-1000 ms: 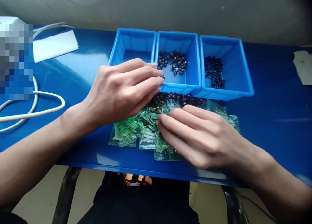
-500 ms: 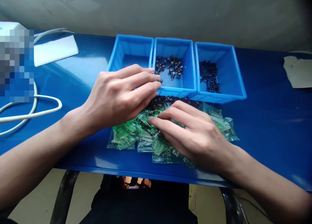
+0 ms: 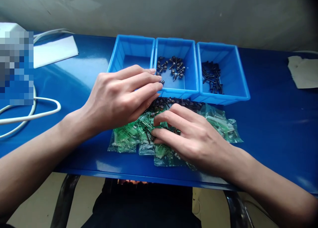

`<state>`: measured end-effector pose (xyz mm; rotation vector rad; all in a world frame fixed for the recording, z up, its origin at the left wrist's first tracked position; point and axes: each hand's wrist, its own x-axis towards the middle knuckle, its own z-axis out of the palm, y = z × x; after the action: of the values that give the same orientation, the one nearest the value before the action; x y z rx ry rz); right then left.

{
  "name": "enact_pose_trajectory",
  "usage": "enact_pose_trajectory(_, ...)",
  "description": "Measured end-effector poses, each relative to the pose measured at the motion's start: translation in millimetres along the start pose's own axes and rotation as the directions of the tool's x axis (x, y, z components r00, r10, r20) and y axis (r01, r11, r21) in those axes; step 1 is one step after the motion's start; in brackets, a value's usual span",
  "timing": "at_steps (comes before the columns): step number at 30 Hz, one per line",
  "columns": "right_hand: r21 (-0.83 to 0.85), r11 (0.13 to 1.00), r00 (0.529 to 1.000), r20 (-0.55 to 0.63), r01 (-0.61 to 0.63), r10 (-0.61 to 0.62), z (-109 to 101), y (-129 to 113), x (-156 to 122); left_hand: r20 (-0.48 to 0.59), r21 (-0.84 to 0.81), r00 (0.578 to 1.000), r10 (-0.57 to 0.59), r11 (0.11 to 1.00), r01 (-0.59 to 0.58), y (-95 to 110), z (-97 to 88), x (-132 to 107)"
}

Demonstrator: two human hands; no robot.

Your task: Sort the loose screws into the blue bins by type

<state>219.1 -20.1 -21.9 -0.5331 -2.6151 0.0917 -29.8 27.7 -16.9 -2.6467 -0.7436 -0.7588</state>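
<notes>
My left hand [image 3: 121,95] hovers over the green plastic bags [image 3: 126,138], fingers held together, with a small dark screw [image 3: 162,82] pinched at the fingertips by the front rim of the middle blue bin [image 3: 177,67]. My right hand [image 3: 191,135] rests on the bags, fingers curled and pressing among loose dark screws [image 3: 174,104] lying on them. The left blue bin [image 3: 131,52] looks empty where it shows. The middle bin holds several washer-head screws, and the right blue bin [image 3: 221,72] holds several thin black screws.
A white cable [image 3: 32,112] loops over the blue table [image 3: 273,122] at the left. A white sheet [image 3: 54,51] lies at the back left and a crumpled white paper [image 3: 303,72] at the far right. The table's front edge runs just below the bags.
My right hand's fingers curled inward and drew slightly toward me on the bags. My left hand stayed nearly still with the screw at its fingertips.
</notes>
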Motion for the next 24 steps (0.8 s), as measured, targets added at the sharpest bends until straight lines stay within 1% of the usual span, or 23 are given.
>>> enact_pose_trajectory(4,0.013,1.0,1.0,0.008,-0.002,0.002,3.4,-0.2,2.8,0.009,-0.016,1.0,-0.012,1.0,0.012,-0.2,-1.0,-0.8)
enact_pose_trajectory(7,0.009,1.0,1.0,-0.004,-0.008,0.008,1.3,-0.8,2.9,0.014,-0.031,1.0,-0.022,0.999,0.023,-0.2,-1.5,-1.1)
enact_pose_trajectory(9,0.039,0.997,0.995,-0.074,-0.062,0.065,-4.3,-1.0,1.3,0.008,-0.03,1.0,-0.014,0.999,0.014,-0.4,-1.4,-1.1)
enact_pose_trajectory(11,0.077,0.982,0.969,-0.167,-0.17,0.181,-11.2,-0.3,-0.6,-0.005,-0.015,1.0,0.004,1.0,-0.004,-0.8,-0.5,-1.2)
enact_pose_trajectory(12,0.094,0.967,0.943,-0.214,-0.238,0.253,-14.1,0.6,-1.0,-0.01,-0.006,1.0,0.012,1.0,-0.012,-1.1,0.1,-1.2)
enact_pose_trajectory(13,0.112,0.944,0.907,-0.263,-0.31,0.329,-16.3,1.9,-0.8,-0.015,0.002,1.0,0.016,1.0,-0.016,-1.3,0.8,-1.1)
enact_pose_trajectory(14,0.137,0.913,0.858,-0.313,-0.384,0.408,-17.5,3.6,0.0,-0.019,0.009,1.0,0.018,1.0,-0.018,-1.5,1.4,-1.1)
enact_pose_trajectory(15,0.181,0.871,0.793,-0.363,-0.456,0.49,-17.8,5.6,1.5,-0.02,0.013,1.0,0.018,1.0,-0.018,-1.6,1.8,-1.0)
enact_pose_trajectory(16,0.253,0.827,0.716,-0.415,-0.502,0.562,-17.7,7.7,3.6,-0.021,0.016,1.0,0.018,1.0,-0.017,-1.6,2.0,-0.8)
enact_pose_trajectory(17,0.34,0.79,0.643,-0.459,-0.511,0.613,-17.3,9.6,5.8,-0.021,0.018,1.0,0.018,1.0,-0.018,-1.4,2.0,-0.7)
enact_pose_trajectory(18,0.414,0.768,0.58,-0.504,-0.488,0.64,-17.1,10.9,7.8,-0.022,0.019,1.0,0.02,1.0,-0.02,-1.2,1.7,-0.5)
enact_pose_trajectory(19,0.457,0.758,0.53,-0.542,-0.465,0.652,-17.2,11.4,9.5,-0.021,0.021,1.0,0.023,1.0,-0.022,-0.9,1.3,-0.3)
enact_pose_trajectory(20,0.463,0.759,0.521,-0.553,-0.457,0.65,-17.6,10.9,10.4,-0.019,0.022,1.0,0.024,0.999,-0.024,-0.5,0.9,-0.1)
enact_pose_trajectory(21,0.427,0.788,0.558,-0.556,-0.444,0.616,-18.0,9.4,10.6,-0.015,0.026,1.0,0.018,1.0,-0.017,-0.1,0.5,0.1)
enact_pose_trajectory(22,0.359,0.831,0.639,-0.531,-0.425,0.557,-18.2,6.9,10.1,-0.015,0.029,1.0,0.011,1.0,-0.011,0.4,0.3,0.2)
enact_pose_trajectory(23,0.28,0.876,0.737,-0.473,-0.393,0.482,-17.6,3.8,9.2,-0.014,0.031,1.0,0.004,1.0,-0.004,0.7,0.3,0.3)
enact_pose_trajectory(24,0.213,0.918,0.834,-0.388,-0.334,0.393,-16.0,0.3,8.1,-0.02,0.028,1.0,-0.001,1.0,0.001,1.1,0.4,0.3)
